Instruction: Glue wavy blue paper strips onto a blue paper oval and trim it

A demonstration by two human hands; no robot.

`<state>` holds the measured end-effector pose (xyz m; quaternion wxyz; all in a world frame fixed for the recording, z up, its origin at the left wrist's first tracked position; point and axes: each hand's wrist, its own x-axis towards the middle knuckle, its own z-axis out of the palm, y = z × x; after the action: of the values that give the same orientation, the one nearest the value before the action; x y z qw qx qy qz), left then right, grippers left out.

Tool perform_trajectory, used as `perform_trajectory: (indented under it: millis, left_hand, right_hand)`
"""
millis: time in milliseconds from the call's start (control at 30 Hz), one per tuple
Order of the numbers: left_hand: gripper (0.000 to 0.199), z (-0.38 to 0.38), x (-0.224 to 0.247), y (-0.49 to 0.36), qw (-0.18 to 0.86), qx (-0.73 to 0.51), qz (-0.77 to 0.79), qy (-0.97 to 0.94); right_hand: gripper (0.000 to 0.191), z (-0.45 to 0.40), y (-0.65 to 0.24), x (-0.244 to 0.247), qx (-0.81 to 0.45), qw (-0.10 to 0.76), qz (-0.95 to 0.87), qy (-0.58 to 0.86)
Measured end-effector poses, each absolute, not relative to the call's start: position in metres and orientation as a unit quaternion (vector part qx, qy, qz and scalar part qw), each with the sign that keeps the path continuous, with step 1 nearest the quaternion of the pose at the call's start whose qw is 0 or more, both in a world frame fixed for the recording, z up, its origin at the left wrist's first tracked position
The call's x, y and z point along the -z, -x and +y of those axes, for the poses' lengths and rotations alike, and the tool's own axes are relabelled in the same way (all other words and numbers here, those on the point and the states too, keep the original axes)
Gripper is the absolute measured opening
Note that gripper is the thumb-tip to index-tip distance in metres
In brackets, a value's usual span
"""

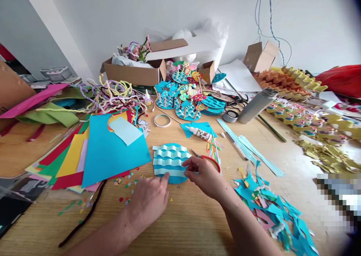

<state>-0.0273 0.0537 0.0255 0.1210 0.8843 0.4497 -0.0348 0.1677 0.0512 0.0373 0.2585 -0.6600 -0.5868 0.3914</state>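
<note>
A blue paper disc (pixel 177 180) lies on the table in front of me, with several wavy pale-blue paper strips (pixel 170 154) across it. Along its lower part runs another pale-blue strip (pixel 176 170), flatter than those above. My left hand (pixel 150 196) presses this strip's left part with an outstretched index finger, the other fingers curled. At the strip's right end, my right hand (pixel 203 175) pinches it between thumb and fingers. Red-handled scissors (pixel 212 160) lie just behind my right hand. A white glue bottle (pixel 200 133) rests on blue paper beyond the disc.
Coloured sheets (pixel 115 156) are stacked at left, and blue scraps (pixel 270 203) heap at right. Behind stand finished fish decorations (pixel 187 110), a tape roll (pixel 162 120), a tilted grey flask (pixel 257 105) and a cardboard box (pixel 135 73). Pale strips (pixel 261 154) lie at right.
</note>
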Motion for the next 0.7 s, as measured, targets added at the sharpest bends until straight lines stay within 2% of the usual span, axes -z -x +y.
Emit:
perform_trajectory:
  millis: [500, 700]
  left_hand:
    - [0.046, 0.053, -0.025, 0.027, 0.12, 0.027, 0.453, -0.883]
    - [0.046, 0.051, -0.023, 0.029, 0.114, 0.002, 0.447, -0.887]
  right_hand:
    - [0.026, 0.053, -0.162, -0.039, -0.51, 0.292, -0.513, 0.626]
    - [0.022, 0.054, -0.161, -0.03, -0.467, 0.316, -0.544, 0.621]
